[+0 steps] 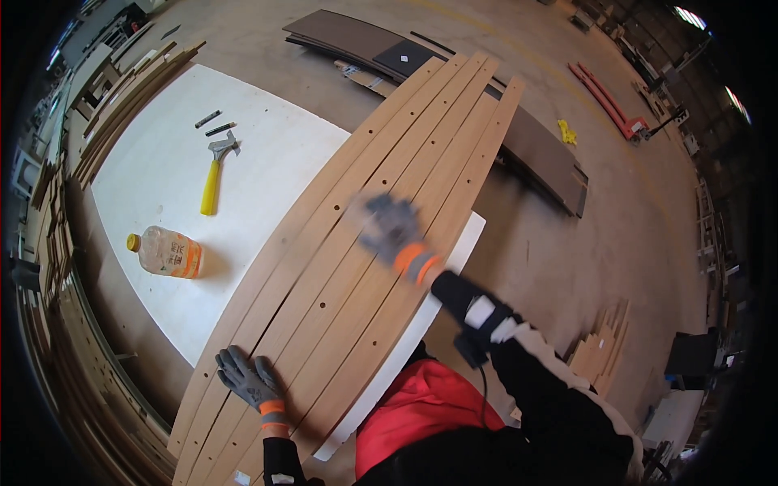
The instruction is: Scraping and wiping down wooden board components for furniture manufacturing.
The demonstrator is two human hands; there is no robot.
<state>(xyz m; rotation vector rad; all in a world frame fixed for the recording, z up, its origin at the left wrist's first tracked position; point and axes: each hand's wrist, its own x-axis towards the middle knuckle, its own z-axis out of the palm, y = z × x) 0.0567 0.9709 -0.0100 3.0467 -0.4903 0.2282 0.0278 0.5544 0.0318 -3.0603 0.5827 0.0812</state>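
Long light-brown wooden planks (340,312) with dark round holes lie side by side across a white board (275,154). My left hand (245,377), in a grey glove with an orange cuff, rests flat on them at the near end, fingers apart. Farther up the same planks is my right hand (393,227), gloved alike and smeared by motion. A pale blur shows beside its fingers; whether it holds anything is unclear. Left of the planks stand a clear bottle (168,253) with a yellow cap, a yellow-handled tool (211,182) with a metal scraper-like head, and two dark pens (220,128).
Stacked brown boards (57,364) line the left side. Dark panels (348,36) lie on the floor beyond the planks, with another dark panel (547,166) to their right. A yellow cloth (567,132) and a red pallet jack (604,105) are at the far right.
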